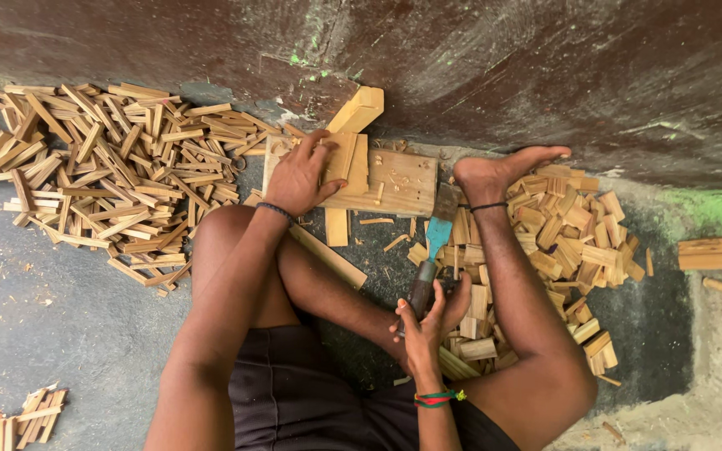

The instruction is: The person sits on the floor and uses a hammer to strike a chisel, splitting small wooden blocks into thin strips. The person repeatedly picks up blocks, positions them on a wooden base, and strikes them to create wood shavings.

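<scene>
My left hand (302, 177) presses a pale wooden strip (349, 142) down onto a flat wooden block (399, 179) on the floor. My right hand (428, 321) grips the dark handle of a chisel-like blade (434, 242) with a blue section. The blade's tip rests by the block's right edge. I sit on the floor with my left knee raised beside the block. My right foot (495, 171) lies next to the block, against a pile of cut pieces.
A big heap of thin wooden sticks (110, 167) lies at the left and a pile of short flat pieces (570, 242) at the right. A small bundle (31, 416) sits bottom left. Longer planks (719, 252) lie far right. A dark wall (503, 67) runs along the top.
</scene>
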